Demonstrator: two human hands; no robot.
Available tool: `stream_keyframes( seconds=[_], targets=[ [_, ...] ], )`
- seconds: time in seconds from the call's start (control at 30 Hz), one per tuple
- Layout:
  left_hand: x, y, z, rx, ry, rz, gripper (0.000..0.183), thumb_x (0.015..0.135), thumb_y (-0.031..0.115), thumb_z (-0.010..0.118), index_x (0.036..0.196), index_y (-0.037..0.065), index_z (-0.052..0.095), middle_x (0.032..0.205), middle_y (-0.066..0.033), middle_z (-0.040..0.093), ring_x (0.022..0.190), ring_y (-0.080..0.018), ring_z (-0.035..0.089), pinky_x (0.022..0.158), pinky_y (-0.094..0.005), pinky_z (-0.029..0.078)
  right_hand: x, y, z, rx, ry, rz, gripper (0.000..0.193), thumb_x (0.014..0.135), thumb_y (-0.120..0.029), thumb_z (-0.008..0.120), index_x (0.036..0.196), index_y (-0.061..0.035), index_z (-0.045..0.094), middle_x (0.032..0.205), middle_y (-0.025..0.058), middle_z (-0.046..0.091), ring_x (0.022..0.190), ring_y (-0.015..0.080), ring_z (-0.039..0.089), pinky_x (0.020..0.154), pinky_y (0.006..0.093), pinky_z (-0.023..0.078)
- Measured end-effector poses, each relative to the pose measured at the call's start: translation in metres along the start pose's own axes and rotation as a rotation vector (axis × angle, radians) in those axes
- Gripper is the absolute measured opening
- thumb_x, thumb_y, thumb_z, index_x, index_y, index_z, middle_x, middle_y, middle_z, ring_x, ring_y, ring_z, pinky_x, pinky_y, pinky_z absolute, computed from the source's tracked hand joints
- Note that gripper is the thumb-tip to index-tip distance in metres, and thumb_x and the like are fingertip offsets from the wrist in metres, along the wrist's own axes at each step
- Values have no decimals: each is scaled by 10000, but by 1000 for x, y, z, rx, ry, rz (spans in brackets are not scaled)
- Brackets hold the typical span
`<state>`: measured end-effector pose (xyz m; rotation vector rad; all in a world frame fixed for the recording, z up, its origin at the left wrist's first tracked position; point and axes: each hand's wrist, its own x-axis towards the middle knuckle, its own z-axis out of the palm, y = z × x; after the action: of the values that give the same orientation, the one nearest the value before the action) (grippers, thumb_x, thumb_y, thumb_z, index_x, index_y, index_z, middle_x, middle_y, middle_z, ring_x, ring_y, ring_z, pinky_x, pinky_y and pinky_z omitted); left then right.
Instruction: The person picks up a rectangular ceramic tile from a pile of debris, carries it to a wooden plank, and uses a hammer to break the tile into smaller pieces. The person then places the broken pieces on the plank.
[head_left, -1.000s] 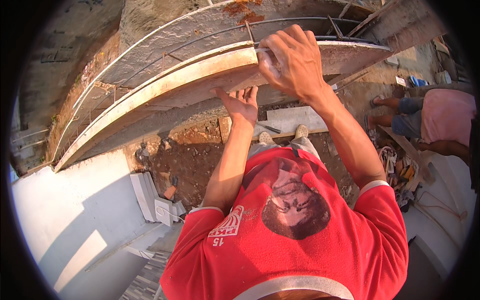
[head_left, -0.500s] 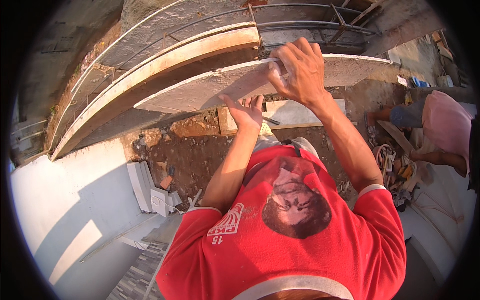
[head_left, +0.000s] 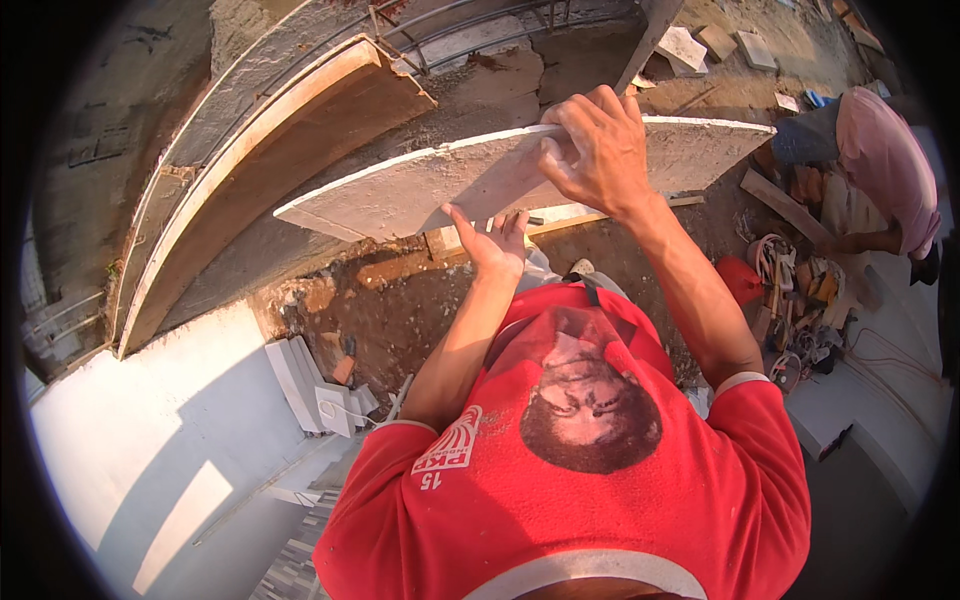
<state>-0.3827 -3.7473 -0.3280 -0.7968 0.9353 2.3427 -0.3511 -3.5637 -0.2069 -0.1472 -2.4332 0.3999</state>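
A long board point(head_left: 420, 190) with a dusty grey-beige face and a rough whitish edge is held on its side in front of me. My right hand point(head_left: 600, 150) grips its upper edge from above, thumb on the near face and fingers over the far side. At the lower edge is my left hand point(head_left: 490, 240), palm turned up. Its thumb lies against the board's face and its fingers reach beneath the edge, their tips partly in view. The board's far face is hidden.
A wooden beam point(head_left: 250, 150) and metal rods point(head_left: 470, 32) lie beyond the board. At right, a person in pink point(head_left: 885, 160) bends near a wood plank point(head_left: 785, 208), a red container point(head_left: 738, 280) and piled scraps point(head_left: 800, 300). White slabs point(head_left: 295, 385) lean against a white wall point(head_left: 150, 400).
The view has shifted right, showing more ground and blocks at upper right. Both hands keep their hold as the board turns away from the beam. The person in pink has shifted position.
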Motion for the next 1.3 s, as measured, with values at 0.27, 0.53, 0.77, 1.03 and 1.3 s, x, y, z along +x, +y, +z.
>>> stream_keyframes(
  seconds=[0.27,0.53,0.77,1.03,1.3],
  targets=[
    [-22,-31,-7,-10,-17,-115,1050,826,737,670,1606,242,172,1646,-127,28,1546,-383,-62,1187,-690,221,-33,12,-41,21,26,35,274,698,-187,745,952,-114,674,910,5,675,880,237,554,776,393,396],
    [-46,-47,-7,38,-126,-118,1002,866,733,624,1611,254,156,1652,-124,6,1549,-386,-81,1200,-670,198,-50,18,-66,43,42,85,181,797,-207,692,941,-100,714,925,24,693,949,260,590,823,389,406],
    [-56,-59,-3,52,-141,-93,1004,875,726,619,1612,230,150,1653,-125,1,1548,-386,-81,1207,-665,189,-61,23,-80,11,86,69,176,763,-188,712,927,-125,702,874,-9,682,874,222,568,841,383,407],
    [-65,-70,-3,80,-196,-155,1021,865,746,615,1610,221,154,1645,-124,37,1546,-384,-52,1212,-662,178,-74,29,-95,-6,116,78,182,766,-197,723,931,-123,709,894,-11,695,891,212,579,831,376,411],
    [-75,-80,0,150,-135,-157,1053,797,805,641,1541,148,288,1523,-118,239,1412,-356,220,1169,-622,261,-92,32,-108,-20,71,158,209,778,-205,706,957,-97,694,945,41,692,937,241,586,839,380,419]
  ],
)
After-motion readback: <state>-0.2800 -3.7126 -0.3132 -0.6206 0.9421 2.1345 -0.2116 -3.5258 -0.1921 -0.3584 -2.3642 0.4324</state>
